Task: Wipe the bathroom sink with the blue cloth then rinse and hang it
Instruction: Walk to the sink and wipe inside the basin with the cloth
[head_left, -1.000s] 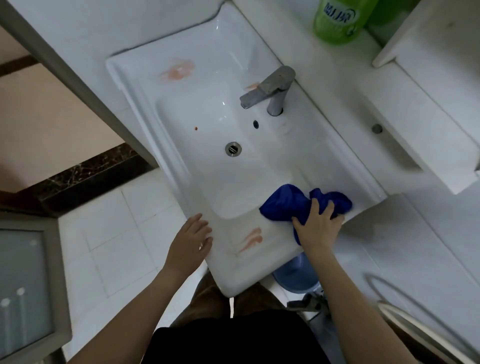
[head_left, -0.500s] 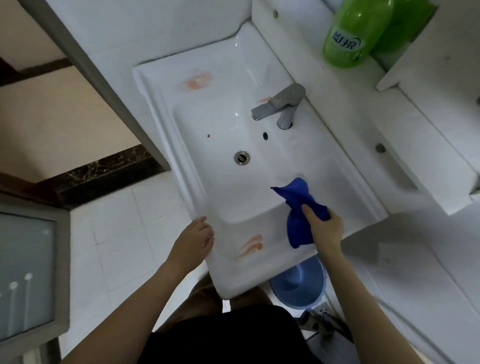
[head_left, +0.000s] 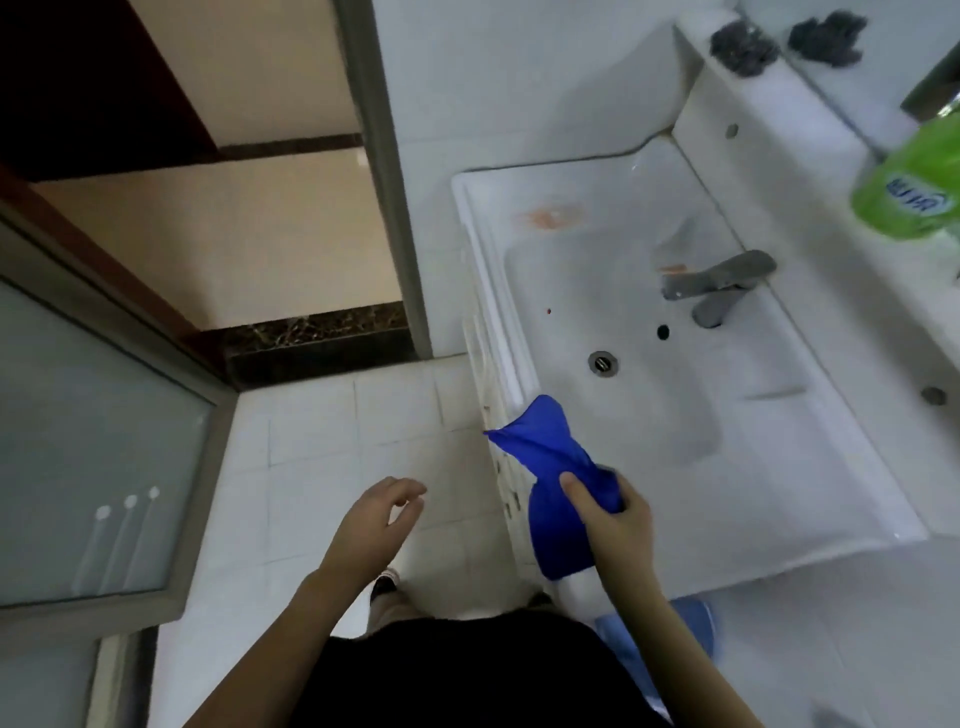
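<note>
Head view blurred; right hand (head_left: 615, 525) grips blue cloth (head_left: 543, 457); green bottle (head_left: 914, 192) cut off

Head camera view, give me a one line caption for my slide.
Right hand grips the blue cloth at the sink's near corner, left hand free, a reddish smear on the far rim.

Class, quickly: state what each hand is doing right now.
Left hand: open, holding nothing.
Right hand: closed around the bunched blue cloth.
</note>
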